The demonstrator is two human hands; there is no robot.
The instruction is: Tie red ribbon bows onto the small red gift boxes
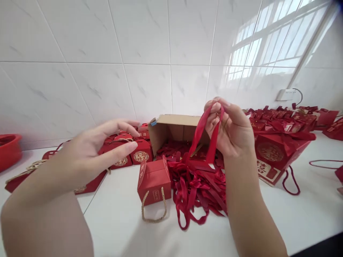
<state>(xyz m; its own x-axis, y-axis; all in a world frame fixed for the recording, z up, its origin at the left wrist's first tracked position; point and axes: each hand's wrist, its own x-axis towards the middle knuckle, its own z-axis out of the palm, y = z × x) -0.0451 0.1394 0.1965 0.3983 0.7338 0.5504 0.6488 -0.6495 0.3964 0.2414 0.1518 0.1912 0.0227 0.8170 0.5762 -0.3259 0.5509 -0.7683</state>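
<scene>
My right hand (232,126) pinches a red ribbon (199,134) between thumb and fingers, raised over the ribbon pile. The ribbon's two ends hang down below the fingers. To the left, my left hand (107,142) hovers with thumb and fingers apart and nothing between them. Beneath and between the hands stands a small red gift box (155,178) with a twisted rope handle drooping at its front. Beside it, a heap of loose red ribbons (199,185) spills from an open cardboard box (174,119).
More red gift boxes (140,153) stand behind my left hand. On the right, a larger red box (278,150) has a ribbon on top, with many red packages (286,119) behind it. A red basin (10,151) is at far left. The tiled wall (144,43) closes the back.
</scene>
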